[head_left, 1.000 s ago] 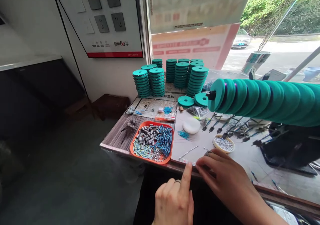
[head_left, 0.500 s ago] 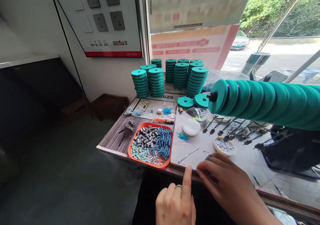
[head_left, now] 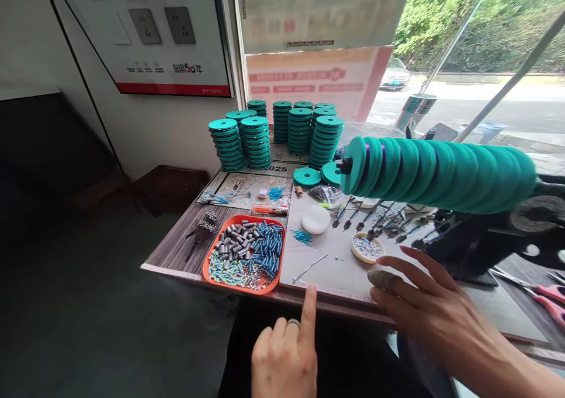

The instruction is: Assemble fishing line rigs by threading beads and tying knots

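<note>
My left hand is at the table's front edge, below the orange tray. Its index finger points up and the other fingers are curled in; whatever they may hold is hidden. A ring sits on one finger. My right hand hovers over the front of the table with fingers spread, nothing visible in them, and something grey on one finger. Close to its fingertips stands a small round dish of white beads. A thin white rod and a tiny pin-like piece lie on the white board.
Several stacks of green spools stand at the back. A long row of green discs on a black machine juts in from the right. A white round lid, blue strands and scissors lie about.
My right hand has moved right, away from my left hand, and its fingers have spread apart. The view has swung to the right. My left hand keeps its pointing shape.
</note>
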`<state>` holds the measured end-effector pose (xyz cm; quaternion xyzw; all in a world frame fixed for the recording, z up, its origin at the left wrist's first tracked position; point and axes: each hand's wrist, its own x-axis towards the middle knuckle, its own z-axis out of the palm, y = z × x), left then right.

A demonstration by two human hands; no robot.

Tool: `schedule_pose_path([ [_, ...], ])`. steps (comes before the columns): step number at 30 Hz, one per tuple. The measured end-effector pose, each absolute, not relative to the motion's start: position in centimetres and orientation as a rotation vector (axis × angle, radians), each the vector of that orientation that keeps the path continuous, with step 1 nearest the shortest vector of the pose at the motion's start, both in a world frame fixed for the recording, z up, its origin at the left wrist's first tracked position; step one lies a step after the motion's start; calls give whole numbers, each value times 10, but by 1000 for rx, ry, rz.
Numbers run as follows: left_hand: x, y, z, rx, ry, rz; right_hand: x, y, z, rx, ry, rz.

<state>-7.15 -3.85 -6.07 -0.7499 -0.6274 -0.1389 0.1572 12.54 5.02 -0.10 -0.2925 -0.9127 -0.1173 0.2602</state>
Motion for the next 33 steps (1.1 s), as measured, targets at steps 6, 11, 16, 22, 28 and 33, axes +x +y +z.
schedule_pose_path([
  [6,-74,-37,-59,-2127,-1786,-402,141,51,-3,-806,-2496,-391],
  [11,-74,-35,-55,-2110,-1775,-370,142,49,2,-814,-2518,-472],
  [16,-74,-35,-55,-2107,-1771,-347,142,49,5,-766,-2526,-474],
  [22,-74,-33,-54,-2090,-1759,-349,143,49,7,-766,-2552,-444],
  [28,-75,-32,-54,-2089,-1732,-336,144,51,6,-780,-2559,-409],
  [33,-75,-33,-53,-2085,-1733,-318,144,52,6,-774,-2571,-375],
])
